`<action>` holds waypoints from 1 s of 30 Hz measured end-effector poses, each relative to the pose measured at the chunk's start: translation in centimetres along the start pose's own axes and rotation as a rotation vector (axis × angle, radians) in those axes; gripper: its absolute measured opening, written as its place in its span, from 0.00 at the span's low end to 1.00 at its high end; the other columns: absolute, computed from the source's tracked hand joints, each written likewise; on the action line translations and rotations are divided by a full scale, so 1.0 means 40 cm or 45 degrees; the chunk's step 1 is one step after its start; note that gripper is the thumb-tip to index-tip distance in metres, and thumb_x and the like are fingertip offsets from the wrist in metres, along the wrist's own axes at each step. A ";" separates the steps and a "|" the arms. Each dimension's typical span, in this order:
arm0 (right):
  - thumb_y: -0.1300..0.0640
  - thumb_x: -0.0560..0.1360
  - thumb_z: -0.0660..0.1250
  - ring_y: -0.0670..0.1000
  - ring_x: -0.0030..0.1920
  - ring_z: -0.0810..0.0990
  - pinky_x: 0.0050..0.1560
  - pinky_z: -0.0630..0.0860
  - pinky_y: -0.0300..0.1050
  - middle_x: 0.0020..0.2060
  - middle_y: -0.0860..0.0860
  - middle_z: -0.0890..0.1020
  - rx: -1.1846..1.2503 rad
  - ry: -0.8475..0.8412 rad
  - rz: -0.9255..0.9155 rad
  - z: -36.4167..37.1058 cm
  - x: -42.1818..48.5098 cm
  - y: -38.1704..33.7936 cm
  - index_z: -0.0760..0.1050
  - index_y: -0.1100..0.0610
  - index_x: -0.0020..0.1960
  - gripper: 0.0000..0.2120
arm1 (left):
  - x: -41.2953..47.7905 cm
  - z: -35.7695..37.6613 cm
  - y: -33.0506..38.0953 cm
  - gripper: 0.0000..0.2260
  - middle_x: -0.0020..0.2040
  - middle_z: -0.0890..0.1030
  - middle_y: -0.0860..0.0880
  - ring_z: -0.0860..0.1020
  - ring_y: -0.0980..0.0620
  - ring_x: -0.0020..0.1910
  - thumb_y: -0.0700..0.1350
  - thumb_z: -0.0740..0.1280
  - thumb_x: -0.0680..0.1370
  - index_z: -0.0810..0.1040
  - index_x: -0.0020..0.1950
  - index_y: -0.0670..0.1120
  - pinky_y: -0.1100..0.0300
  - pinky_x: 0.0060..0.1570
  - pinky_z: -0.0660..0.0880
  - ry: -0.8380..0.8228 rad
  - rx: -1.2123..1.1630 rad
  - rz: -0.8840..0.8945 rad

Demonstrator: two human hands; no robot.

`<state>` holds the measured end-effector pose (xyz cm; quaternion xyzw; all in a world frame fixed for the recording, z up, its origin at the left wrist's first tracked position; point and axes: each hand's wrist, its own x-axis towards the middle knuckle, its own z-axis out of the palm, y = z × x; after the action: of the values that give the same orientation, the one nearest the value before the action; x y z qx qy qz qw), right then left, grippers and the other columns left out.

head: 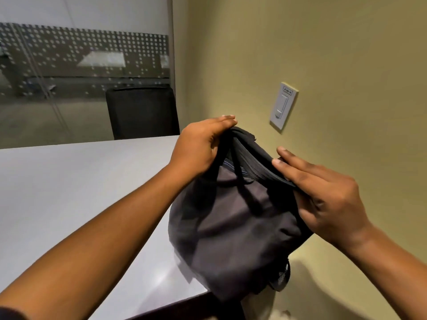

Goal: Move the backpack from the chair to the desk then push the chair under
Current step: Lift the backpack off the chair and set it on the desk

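Note:
A dark grey backpack [233, 229] hangs in the air over the right end of the pale grey desk [69, 204], close to the wall. My left hand [198, 146] is closed around its black top handle and strap. My right hand [323, 195] pinches the black upper edge of the bag between thumb and fingers. The bag's lower part overhangs the desk's near right corner; whether it touches the desk I cannot tell. The chair the bag came from is out of view.
A black chair [143, 112] stands at the far side of the desk, in front of a glass wall with a dotted band [80, 49]. A light switch [283, 105] is on the yellow wall at the right, just beyond the bag.

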<state>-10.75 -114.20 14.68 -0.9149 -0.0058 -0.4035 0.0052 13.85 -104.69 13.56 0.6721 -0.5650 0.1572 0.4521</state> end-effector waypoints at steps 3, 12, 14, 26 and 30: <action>0.74 0.69 0.64 0.49 0.63 0.77 0.64 0.73 0.43 0.65 0.55 0.77 0.028 0.000 0.121 0.051 0.015 0.069 0.77 0.60 0.64 0.25 | 0.072 0.069 -0.043 0.24 0.63 0.80 0.46 0.77 0.50 0.64 0.29 0.61 0.70 0.80 0.63 0.44 0.53 0.67 0.71 -0.053 -0.003 -0.043; 0.72 0.68 0.69 0.48 0.64 0.76 0.69 0.66 0.37 0.65 0.50 0.77 0.036 -0.221 0.490 0.170 -0.040 0.208 0.77 0.53 0.64 0.27 | 0.039 0.291 -0.135 0.17 0.67 0.77 0.50 0.74 0.50 0.67 0.38 0.65 0.78 0.77 0.66 0.49 0.54 0.68 0.70 -0.098 -0.049 -0.355; 0.67 0.69 0.70 0.50 0.68 0.72 0.70 0.64 0.42 0.69 0.49 0.74 -0.005 -0.340 0.624 0.160 -0.031 0.228 0.76 0.50 0.65 0.26 | 0.035 0.313 -0.127 0.17 0.70 0.75 0.50 0.71 0.50 0.69 0.42 0.65 0.79 0.74 0.69 0.49 0.57 0.67 0.67 -0.048 -0.020 -0.403; 0.53 0.76 0.64 0.54 0.76 0.59 0.75 0.56 0.56 0.71 0.54 0.70 -0.161 -0.615 0.190 0.280 -0.129 0.067 0.72 0.57 0.67 0.21 | -0.411 0.479 -0.070 0.24 0.77 0.63 0.48 0.62 0.52 0.75 0.51 0.58 0.82 0.59 0.77 0.46 0.53 0.72 0.62 0.095 -0.160 -1.076; 0.48 0.73 0.65 0.56 0.74 0.63 0.74 0.58 0.56 0.71 0.55 0.71 -0.373 -0.924 0.205 0.329 -0.185 0.128 0.74 0.56 0.65 0.22 | -0.528 0.533 -0.029 0.24 0.78 0.60 0.49 0.59 0.51 0.76 0.50 0.56 0.83 0.57 0.78 0.46 0.58 0.72 0.58 0.026 -0.117 -1.281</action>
<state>-5.96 -119.17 0.31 -0.9867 0.1220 -0.0489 -0.0961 1.90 -108.44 -13.74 0.8390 -0.1731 -0.0986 0.5063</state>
